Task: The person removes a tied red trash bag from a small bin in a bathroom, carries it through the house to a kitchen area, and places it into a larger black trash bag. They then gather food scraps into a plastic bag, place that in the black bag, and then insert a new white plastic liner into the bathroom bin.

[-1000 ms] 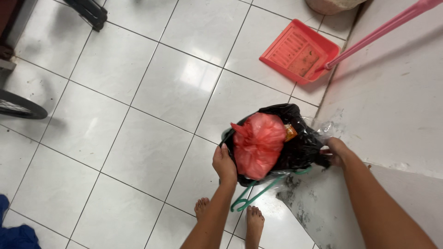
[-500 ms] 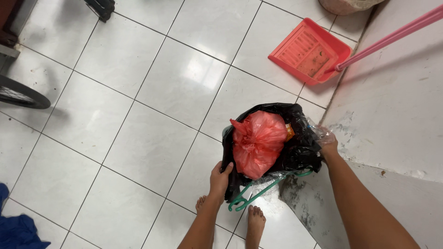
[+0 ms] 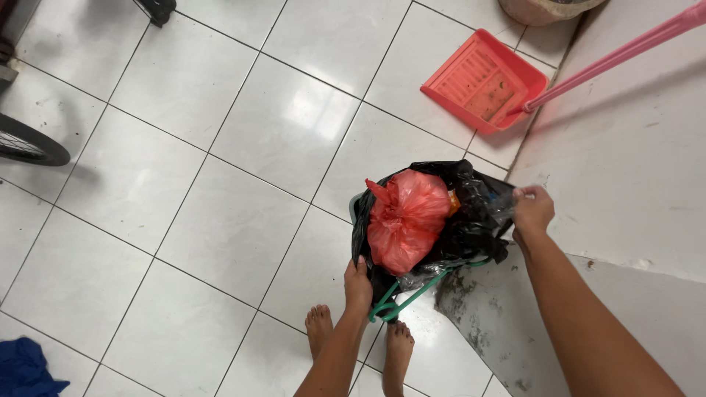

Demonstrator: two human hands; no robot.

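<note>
A black rubbish bag [image 3: 471,235] holds a red plastic bag [image 3: 406,220]. A green hanger [image 3: 412,294] lies under it on white floor tiles [image 3: 220,162] with dark grout lines. The dustpan [image 3: 478,81] is red, its handle [image 3: 618,55] pink; blue cloth [image 3: 26,371] lies at the floor's lower left corner.

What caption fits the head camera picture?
Both hands, left and right, grip a black trash bag holding a red bag.

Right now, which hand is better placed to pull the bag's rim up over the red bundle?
Probably the right hand: it pinches the black bag at its raised rim beside the red bundle. The left hand grips lower, near the green hanger.
</note>
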